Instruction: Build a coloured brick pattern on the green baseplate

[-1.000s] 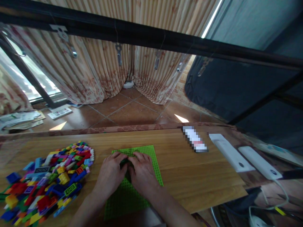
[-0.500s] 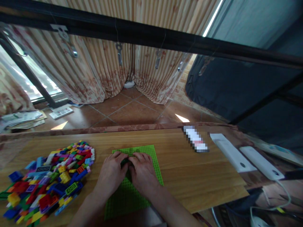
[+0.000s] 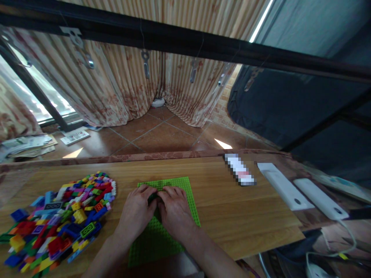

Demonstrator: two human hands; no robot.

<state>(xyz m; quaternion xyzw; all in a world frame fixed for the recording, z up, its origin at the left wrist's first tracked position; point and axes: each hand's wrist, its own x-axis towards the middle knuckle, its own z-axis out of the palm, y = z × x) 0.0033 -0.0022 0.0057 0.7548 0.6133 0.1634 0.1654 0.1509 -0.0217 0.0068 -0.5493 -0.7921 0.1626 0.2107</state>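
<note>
My left hand [image 3: 138, 206] and right hand [image 3: 174, 210] were together over the far half of the green studded baseplate [image 3: 158, 247], fingers and thumbs pinched around a small dark green building brick [image 3: 152, 197]. The brick lay directly between them, neither hand clearly nearer; the part that showed ran roughly left to right, its right end slightly farther off, though my fingers hid its full length. Whether it touched the studs, I couldn't tell. The plate's long edges ran near to far, and the loose brick pile [image 3: 77, 216] sat well apart, to the left.
</note>
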